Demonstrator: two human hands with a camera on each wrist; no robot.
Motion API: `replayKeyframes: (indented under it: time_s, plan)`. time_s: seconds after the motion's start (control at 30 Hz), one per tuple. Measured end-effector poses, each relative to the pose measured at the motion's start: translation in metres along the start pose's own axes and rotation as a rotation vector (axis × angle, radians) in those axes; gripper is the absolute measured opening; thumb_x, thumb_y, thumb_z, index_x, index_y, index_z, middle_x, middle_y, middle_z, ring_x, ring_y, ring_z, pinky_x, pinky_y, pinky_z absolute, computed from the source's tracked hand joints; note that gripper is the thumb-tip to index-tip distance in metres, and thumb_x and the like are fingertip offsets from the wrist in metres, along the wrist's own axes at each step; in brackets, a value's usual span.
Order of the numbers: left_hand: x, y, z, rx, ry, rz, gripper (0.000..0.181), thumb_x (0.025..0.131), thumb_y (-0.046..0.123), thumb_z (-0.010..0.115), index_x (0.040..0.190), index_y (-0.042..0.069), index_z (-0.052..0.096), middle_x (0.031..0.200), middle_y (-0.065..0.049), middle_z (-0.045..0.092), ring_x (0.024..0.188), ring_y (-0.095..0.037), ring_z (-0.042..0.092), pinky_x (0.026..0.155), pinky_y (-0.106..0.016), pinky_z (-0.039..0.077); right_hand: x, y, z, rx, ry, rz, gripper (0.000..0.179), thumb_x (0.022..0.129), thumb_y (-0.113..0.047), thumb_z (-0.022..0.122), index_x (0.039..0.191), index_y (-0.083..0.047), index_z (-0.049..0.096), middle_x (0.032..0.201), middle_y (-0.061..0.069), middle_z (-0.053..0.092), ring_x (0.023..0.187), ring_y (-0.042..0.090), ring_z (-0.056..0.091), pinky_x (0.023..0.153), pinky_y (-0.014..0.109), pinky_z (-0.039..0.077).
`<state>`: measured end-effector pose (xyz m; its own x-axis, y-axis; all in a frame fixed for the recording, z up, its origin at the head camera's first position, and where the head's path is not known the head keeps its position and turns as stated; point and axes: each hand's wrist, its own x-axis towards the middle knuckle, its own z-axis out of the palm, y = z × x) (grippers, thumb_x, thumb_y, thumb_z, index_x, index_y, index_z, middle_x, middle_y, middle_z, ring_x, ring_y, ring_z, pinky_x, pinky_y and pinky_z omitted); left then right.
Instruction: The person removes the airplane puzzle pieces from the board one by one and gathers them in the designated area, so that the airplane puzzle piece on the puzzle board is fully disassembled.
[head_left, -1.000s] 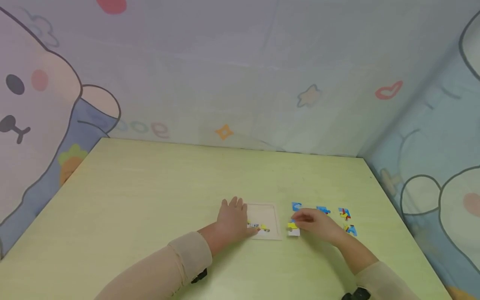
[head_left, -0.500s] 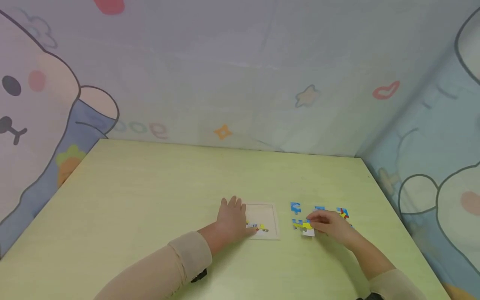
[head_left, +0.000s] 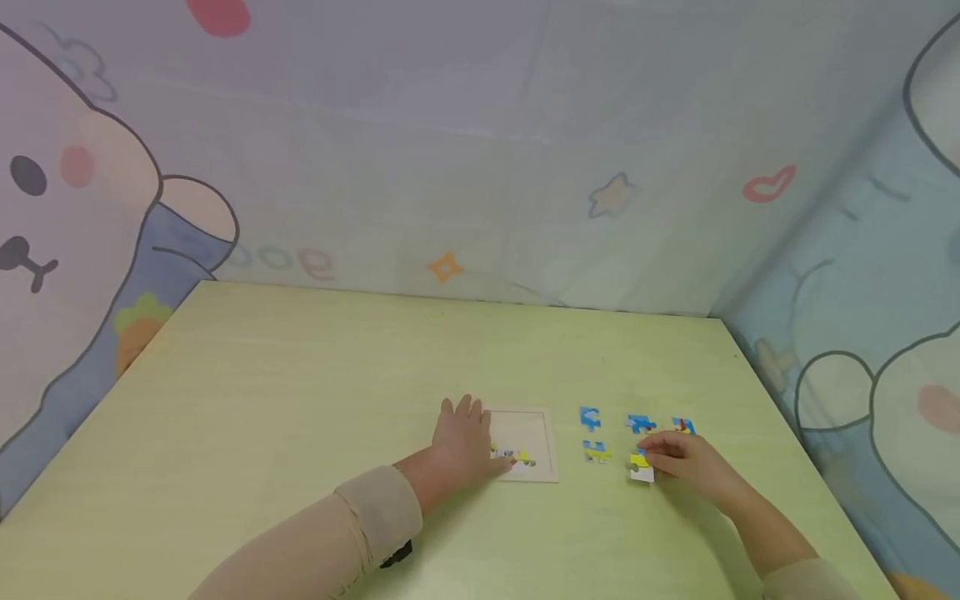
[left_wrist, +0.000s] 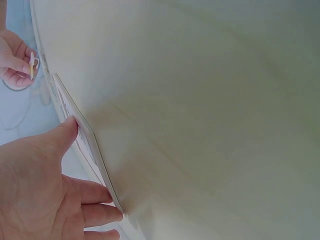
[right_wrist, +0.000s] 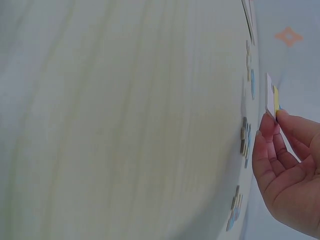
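Observation:
My left hand (head_left: 462,443) rests on the left side of a pale square puzzle tray (head_left: 552,450), fingers extended, and covers part of it. Its thumb (left_wrist: 68,131) touches the tray's near edge in the left wrist view. Puzzle pieces (head_left: 525,458) with yellow vehicle pictures lie along the tray's near side. My right hand (head_left: 693,467) pinches a yellow and white puzzle piece (head_left: 641,468) between thumb and fingers. The right wrist view shows that puzzle piece (right_wrist: 270,95) raised off the table and tilted, edge-on.
To the right of the tray lie loose puzzle pieces: a blue one (head_left: 590,418), a blue and yellow one (head_left: 596,452), another blue one (head_left: 641,424) and a blue and red one (head_left: 683,426). The pale table (head_left: 337,358) meets a printed cloth backdrop (head_left: 450,150) behind.
My right hand has moved right, away from the tray, carrying the yellow and white puzzle piece. The blue and yellow piece it hid is now uncovered. My left hand has stayed put.

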<state>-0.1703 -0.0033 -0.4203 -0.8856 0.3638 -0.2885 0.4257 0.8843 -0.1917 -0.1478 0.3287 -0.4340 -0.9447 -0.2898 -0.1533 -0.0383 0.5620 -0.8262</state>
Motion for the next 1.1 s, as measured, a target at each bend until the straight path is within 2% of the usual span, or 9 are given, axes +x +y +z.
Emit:
replayKeyframes:
  time_s: [0.33, 0.57, 0.73, 0.9, 1.1]
  plan:
    - [0.001, 0.000, 0.001, -0.019, 0.013, 0.014, 0.084, 0.084, 0.071, 0.040, 0.144, 0.012, 0.036, 0.148, -0.005, 0.033, 0.138, -0.024, 0.024, 0.108, -0.045, 0.021, -0.011, 0.005, -0.010, -0.011, 0.018, 0.054, 0.030, 0.092, -0.011, 0.059, 0.114, 0.009, 0.058, 0.107, 0.019, 0.062, 0.086, 0.009, 0.058, 0.071, 0.027, 0.052]
    - [0.002, 0.000, 0.001, -0.015, 0.020, 0.013, 0.085, 0.084, 0.072, 0.039, 0.144, 0.012, 0.037, 0.148, -0.005, 0.034, 0.138, -0.023, 0.025, 0.108, -0.045, 0.022, -0.022, 0.017, -0.020, -0.073, 0.050, 0.080, 0.029, 0.091, -0.011, 0.059, 0.112, 0.008, 0.060, 0.109, 0.020, 0.062, 0.087, 0.004, 0.057, 0.071, 0.024, 0.051]
    - [0.001, 0.000, 0.001, -0.008, 0.020, 0.014, 0.085, 0.084, 0.072, 0.039, 0.144, 0.012, 0.037, 0.148, -0.005, 0.033, 0.138, -0.023, 0.025, 0.108, -0.045, 0.022, -0.033, 0.024, -0.029, -0.097, 0.065, 0.139, 0.031, 0.091, -0.012, 0.060, 0.113, 0.009, 0.059, 0.110, 0.019, 0.062, 0.087, 0.004, 0.058, 0.071, 0.024, 0.051]
    - [0.000, 0.000, 0.001, -0.022, 0.020, 0.013, 0.084, 0.084, 0.071, 0.040, 0.144, 0.012, 0.037, 0.148, -0.005, 0.033, 0.137, -0.023, 0.025, 0.108, -0.045, 0.022, -0.040, 0.032, -0.037, -0.103, 0.058, 0.222, 0.033, 0.090, -0.016, 0.062, 0.110, 0.010, 0.058, 0.103, 0.015, 0.065, 0.082, 0.006, 0.058, 0.067, 0.026, 0.049]
    - [0.001, -0.001, 0.003, -0.014, 0.015, 0.013, 0.085, 0.084, 0.072, 0.039, 0.145, 0.012, 0.036, 0.149, -0.006, 0.032, 0.138, -0.023, 0.024, 0.108, -0.045, 0.022, -0.045, 0.037, -0.041, -0.108, 0.057, 0.248, 0.033, 0.089, -0.017, 0.064, 0.107, 0.010, 0.059, 0.096, 0.011, 0.066, 0.080, 0.011, 0.059, 0.065, 0.027, 0.049]
